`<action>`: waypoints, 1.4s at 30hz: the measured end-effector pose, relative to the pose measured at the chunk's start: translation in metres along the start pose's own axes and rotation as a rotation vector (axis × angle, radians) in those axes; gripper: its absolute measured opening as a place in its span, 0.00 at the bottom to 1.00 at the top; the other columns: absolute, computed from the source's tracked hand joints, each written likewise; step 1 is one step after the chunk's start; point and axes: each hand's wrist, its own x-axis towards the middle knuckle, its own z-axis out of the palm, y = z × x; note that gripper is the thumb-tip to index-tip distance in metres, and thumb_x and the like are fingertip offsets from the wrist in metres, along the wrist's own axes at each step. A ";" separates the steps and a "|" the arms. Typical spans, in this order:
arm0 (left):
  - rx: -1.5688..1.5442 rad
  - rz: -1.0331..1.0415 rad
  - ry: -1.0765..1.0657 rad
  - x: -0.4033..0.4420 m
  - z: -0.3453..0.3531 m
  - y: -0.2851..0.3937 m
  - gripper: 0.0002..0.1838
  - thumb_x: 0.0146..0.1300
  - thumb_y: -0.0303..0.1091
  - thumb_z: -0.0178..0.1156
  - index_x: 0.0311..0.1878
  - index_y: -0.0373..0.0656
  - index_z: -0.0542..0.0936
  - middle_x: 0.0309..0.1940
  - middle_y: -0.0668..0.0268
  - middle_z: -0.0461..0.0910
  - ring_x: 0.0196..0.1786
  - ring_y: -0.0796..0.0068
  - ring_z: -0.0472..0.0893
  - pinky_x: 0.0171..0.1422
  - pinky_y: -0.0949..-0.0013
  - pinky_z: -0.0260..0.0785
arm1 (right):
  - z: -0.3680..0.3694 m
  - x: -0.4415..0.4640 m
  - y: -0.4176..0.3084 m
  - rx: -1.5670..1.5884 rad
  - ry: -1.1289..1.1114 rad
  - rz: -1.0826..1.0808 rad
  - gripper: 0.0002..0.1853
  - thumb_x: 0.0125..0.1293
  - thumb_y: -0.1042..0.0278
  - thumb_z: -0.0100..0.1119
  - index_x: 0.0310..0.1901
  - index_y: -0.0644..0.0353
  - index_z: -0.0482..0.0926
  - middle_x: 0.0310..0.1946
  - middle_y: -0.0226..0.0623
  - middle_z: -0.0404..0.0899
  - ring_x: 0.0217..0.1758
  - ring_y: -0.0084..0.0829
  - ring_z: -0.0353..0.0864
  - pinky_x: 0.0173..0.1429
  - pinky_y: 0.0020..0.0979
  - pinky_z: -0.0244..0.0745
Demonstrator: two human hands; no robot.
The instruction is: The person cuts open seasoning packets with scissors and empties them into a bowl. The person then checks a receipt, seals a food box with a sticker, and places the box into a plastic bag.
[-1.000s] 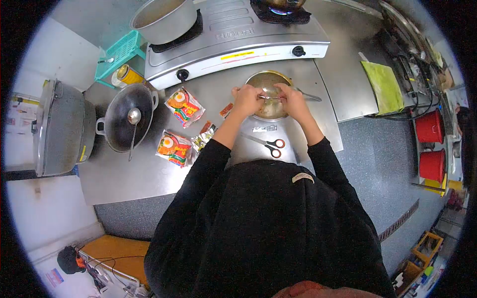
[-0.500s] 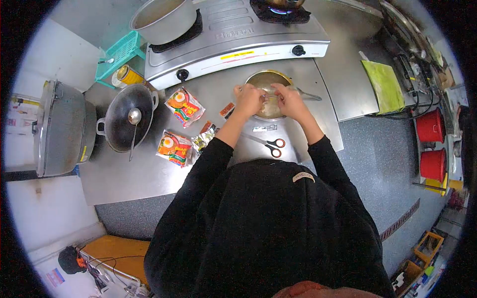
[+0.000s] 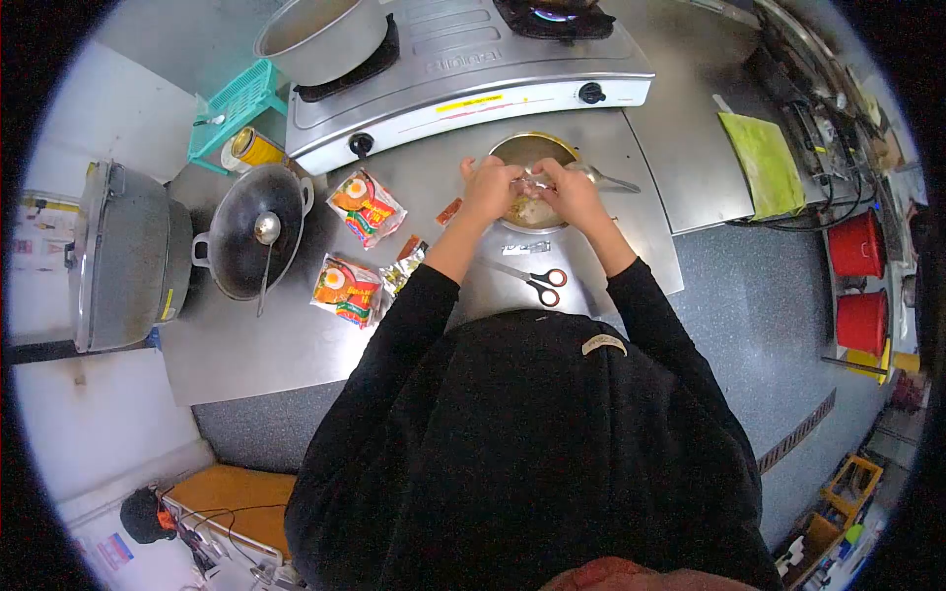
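Observation:
Above a metal bowl (image 3: 537,136) my two hands meet over a small clear-looking sachet (image 3: 535,183). My left hand (image 3: 491,187) pinches one side of it, and my right hand (image 3: 574,193) pinches the other. Pale contents lie in the bowl, partly hidden by my fingers. A spoon (image 3: 615,182) rests in the bowl with its handle over the right rim. On the table in front are a flat silver sachet (image 3: 525,248) and scissors (image 3: 546,287) with black and orange handles. A small orange-red sachet (image 3: 449,211) lies beside my left wrist.
Two instant noodle packets (image 3: 366,208) and a torn foil wrapper (image 3: 402,270) lie left of my arm. A wok (image 3: 236,222) holding a ladle (image 3: 266,229) stands farther left. Behind is a gas stove (image 3: 463,108) with a pot (image 3: 330,44) and a lit right burner.
Both hands remain over the bowl, shifting slightly with the sachet between their fingers. The sachet and more of the bowl's pale contents show more clearly now.

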 end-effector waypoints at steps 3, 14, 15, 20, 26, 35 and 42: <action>-0.106 0.042 0.021 0.000 0.000 -0.002 0.06 0.47 0.38 0.61 0.31 0.55 0.81 0.26 0.66 0.75 0.41 0.69 0.72 0.55 0.46 0.47 | 0.004 0.001 0.001 -0.030 -0.028 -0.023 0.16 0.48 0.66 0.61 0.40 0.51 0.70 0.24 0.44 0.76 0.30 0.44 0.77 0.32 0.41 0.70; -0.087 0.083 0.073 -0.004 0.002 -0.006 0.06 0.48 0.36 0.60 0.32 0.52 0.80 0.28 0.66 0.75 0.42 0.70 0.72 0.54 0.48 0.46 | 0.009 -0.002 -0.005 0.086 0.036 -0.115 0.16 0.49 0.74 0.58 0.41 0.52 0.69 0.22 0.42 0.76 0.27 0.42 0.78 0.28 0.37 0.70; -0.086 0.082 0.073 -0.004 -0.001 -0.005 0.06 0.48 0.36 0.60 0.32 0.52 0.80 0.28 0.66 0.75 0.42 0.70 0.72 0.54 0.48 0.46 | 0.007 -0.002 -0.007 0.086 0.036 -0.115 0.16 0.49 0.74 0.58 0.41 0.52 0.69 0.22 0.42 0.76 0.27 0.42 0.78 0.28 0.37 0.70; -0.078 0.085 0.003 -0.007 -0.001 -0.010 0.12 0.46 0.38 0.63 0.37 0.56 0.79 0.33 0.74 0.78 0.48 0.73 0.71 0.58 0.45 0.40 | 0.004 -0.005 -0.013 0.005 -0.093 0.028 0.16 0.50 0.76 0.52 0.43 0.52 0.68 0.31 0.44 0.77 0.35 0.48 0.77 0.36 0.42 0.71; -0.347 -0.192 0.163 -0.045 -0.037 -0.040 0.24 0.43 0.53 0.63 0.41 0.50 0.77 0.37 0.64 0.79 0.48 0.66 0.74 0.56 0.50 0.54 | -0.004 -0.017 -0.025 0.310 0.085 -0.067 0.21 0.54 0.79 0.50 0.51 0.54 0.67 0.45 0.45 0.73 0.47 0.40 0.75 0.45 0.34 0.70; 0.167 -0.313 -0.406 -0.138 -0.059 -0.103 0.24 0.37 0.50 0.65 0.37 0.46 0.77 0.33 0.59 0.78 0.40 0.59 0.77 0.41 0.59 0.69 | -0.012 -0.105 0.019 0.737 0.501 0.389 0.14 0.59 0.77 0.50 0.47 0.58 0.69 0.41 0.30 0.73 0.39 0.18 0.70 0.36 0.20 0.66; 0.061 -0.315 -0.440 -0.138 -0.051 -0.122 0.16 0.42 0.36 0.63 0.37 0.42 0.76 0.33 0.59 0.78 0.36 0.64 0.78 0.40 0.63 0.69 | 0.013 -0.138 0.034 -0.195 0.270 0.411 0.12 0.53 0.69 0.54 0.41 0.54 0.75 0.42 0.48 0.72 0.48 0.45 0.69 0.50 0.41 0.65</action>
